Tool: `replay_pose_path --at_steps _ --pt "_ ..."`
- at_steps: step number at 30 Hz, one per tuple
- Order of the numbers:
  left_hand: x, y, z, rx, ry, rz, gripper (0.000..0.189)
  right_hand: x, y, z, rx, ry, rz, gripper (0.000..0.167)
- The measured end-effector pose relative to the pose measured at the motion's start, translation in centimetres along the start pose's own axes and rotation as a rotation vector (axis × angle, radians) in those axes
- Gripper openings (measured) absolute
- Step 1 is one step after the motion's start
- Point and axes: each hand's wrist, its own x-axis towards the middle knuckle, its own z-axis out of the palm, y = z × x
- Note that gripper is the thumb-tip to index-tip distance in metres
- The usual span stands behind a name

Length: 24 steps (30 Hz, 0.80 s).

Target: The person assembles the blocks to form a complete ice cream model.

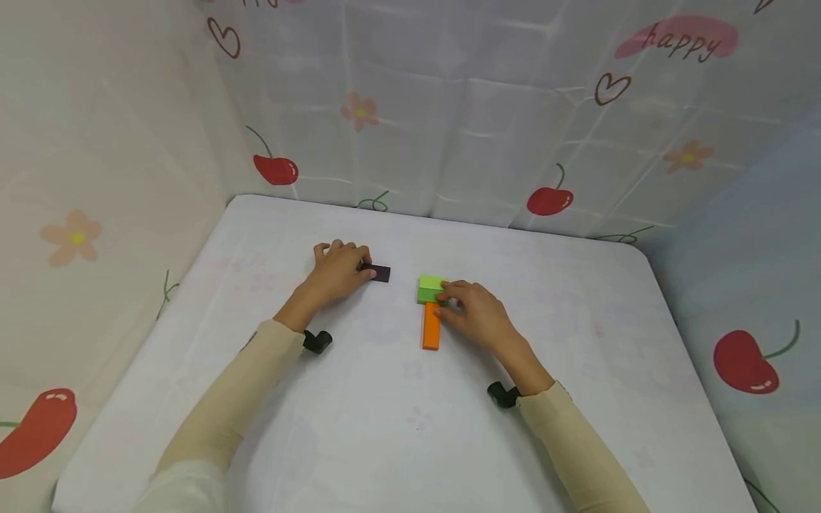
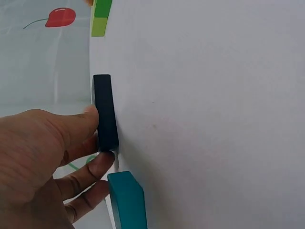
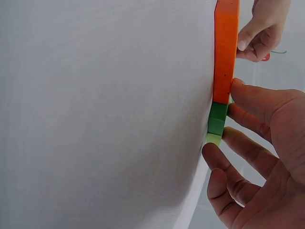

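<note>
My left hand [image 1: 338, 269] pinches a flat black block [image 1: 381, 273] by its left end, thumb on its near side. In the left wrist view a teal block [image 2: 127, 200] with a slanted corner lies beside the lower fingers; from the head it is hidden behind that hand. An orange bar [image 1: 431, 329] meets a green block [image 1: 428, 295], with a light green block [image 1: 432, 282] against the green one's far side. With fingers spread and slightly bent, my right hand [image 1: 476, 311] touches these pieces: thumb at the orange bar, fingertips along the right ends of the greens.
The blocks lie on a white-covered table [image 1: 385, 427] with rounded corners. A printed curtain [image 1: 449, 128] with cherries and flowers hangs behind its far edge, and similar cloth [image 1: 96, 157] stands at the left. A black wrist camera [image 1: 317, 342] sticks out from the left cuff.
</note>
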Motion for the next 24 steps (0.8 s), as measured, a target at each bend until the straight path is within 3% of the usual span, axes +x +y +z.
replay_pose_path --at_steps 10,24 --pt "2.9 1.3 -0.1 0.003 -0.024 -0.032 0.026 0.0 0.0 0.1 -0.002 -0.003 0.003 0.031" --pt "4.6 1.3 0.2 -0.093 -0.033 -0.037 0.019 0.0 -0.1 -0.1 0.002 -0.003 0.001 0.030"
